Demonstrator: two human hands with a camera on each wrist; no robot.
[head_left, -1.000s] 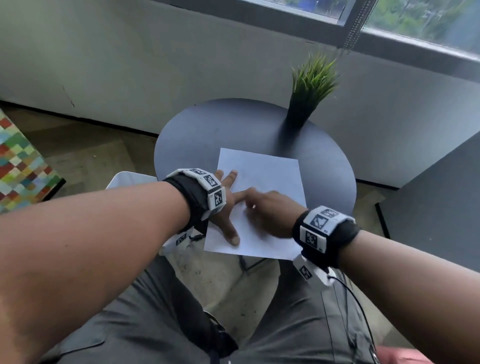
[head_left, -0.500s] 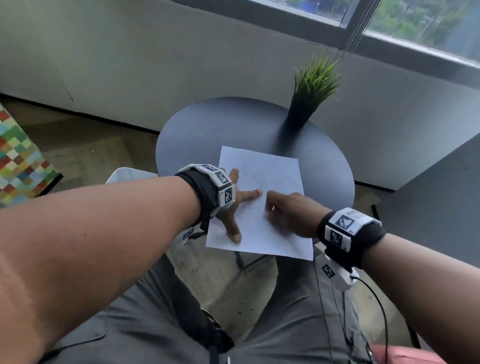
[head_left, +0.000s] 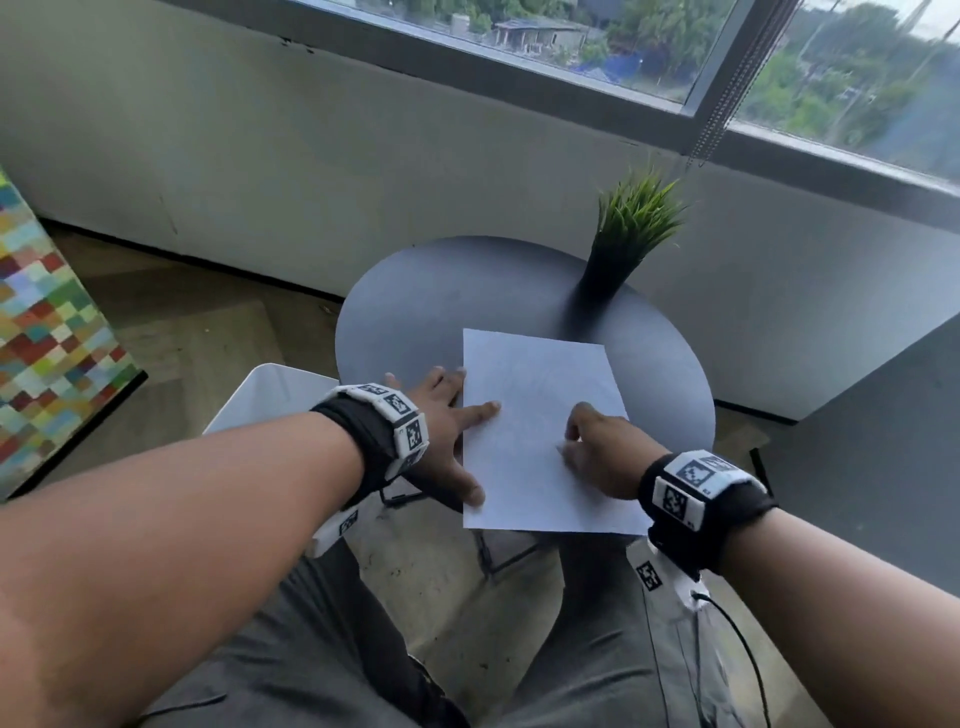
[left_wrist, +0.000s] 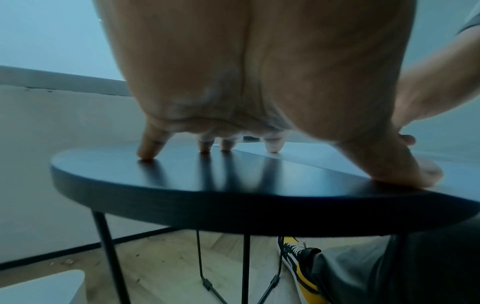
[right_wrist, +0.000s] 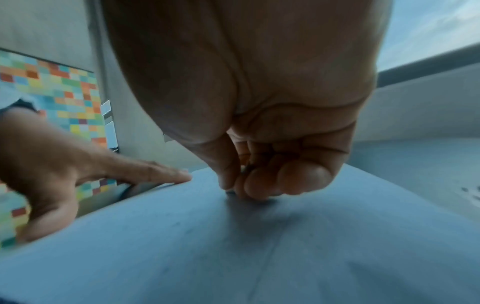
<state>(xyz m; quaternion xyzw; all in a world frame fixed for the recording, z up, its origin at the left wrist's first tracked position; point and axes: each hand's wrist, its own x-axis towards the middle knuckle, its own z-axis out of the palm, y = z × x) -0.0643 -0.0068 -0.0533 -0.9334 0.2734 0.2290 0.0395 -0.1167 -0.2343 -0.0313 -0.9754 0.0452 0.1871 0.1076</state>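
A white sheet of paper (head_left: 540, 415) lies flat on a round dark table (head_left: 415, 312), its near edge hanging over the rim. My left hand (head_left: 447, 436) is spread flat at the sheet's left edge. Its index finger and thumb press on the paper, and the other fingers rest on the bare table (left_wrist: 182, 195). My right hand (head_left: 597, 447) sits on the right half of the sheet with its fingers curled. In the right wrist view its bunched fingertips (right_wrist: 259, 185) press down on the paper (right_wrist: 259, 257) and hold nothing that I can see.
A potted grass plant (head_left: 634, 223) stands at the table's far right side. A white container (head_left: 270, 395) sits on the floor to the left, beside a multicoloured checked surface (head_left: 47, 322). A dark cabinet (head_left: 883, 441) is at the right. My legs are under the table's near edge.
My right hand has slid rightwards across the paper, away from my left hand. My left hand has shifted left, so fewer of its fingers lie on the sheet.
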